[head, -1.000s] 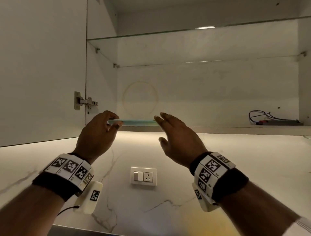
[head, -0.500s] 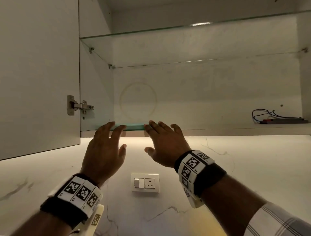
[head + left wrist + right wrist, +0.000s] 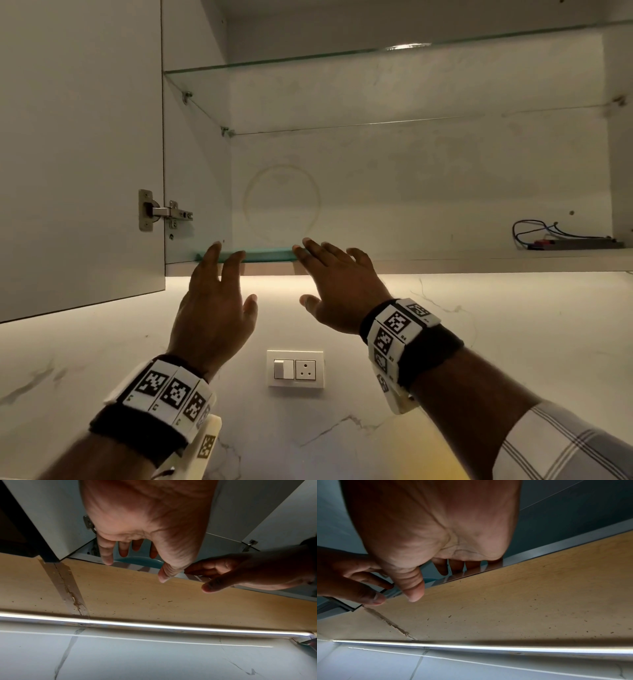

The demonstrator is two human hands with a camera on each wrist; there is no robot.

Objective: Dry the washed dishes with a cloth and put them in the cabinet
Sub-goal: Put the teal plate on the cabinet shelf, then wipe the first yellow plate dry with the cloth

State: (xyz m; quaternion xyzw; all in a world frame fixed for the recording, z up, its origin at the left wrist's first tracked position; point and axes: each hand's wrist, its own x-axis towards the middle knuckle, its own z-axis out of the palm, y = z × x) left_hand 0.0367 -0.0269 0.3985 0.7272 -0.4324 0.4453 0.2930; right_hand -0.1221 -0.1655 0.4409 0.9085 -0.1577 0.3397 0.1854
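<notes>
Both hands spread, fingers straight: left hand (image 3: pixel 214 308) and right hand (image 3: pixel 342 291) flank the plate (image 3: pixel 269 255), fingertips at its rim

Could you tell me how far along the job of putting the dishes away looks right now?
Done: the teal plate lies flat on the cabinet's bottom shelf. In hand: nothing; the left hand and right hand are open at its edges. Left: no other dishes or cloth are in view, so I cannot tell.

Cabinet bottom shelf (image 3: pixel 445 262): teal plate (image 3: pixel 267 255) lies flat at its left front edge. Far right, a flat unit with loose wires (image 3: pixel 561 240).
</notes>
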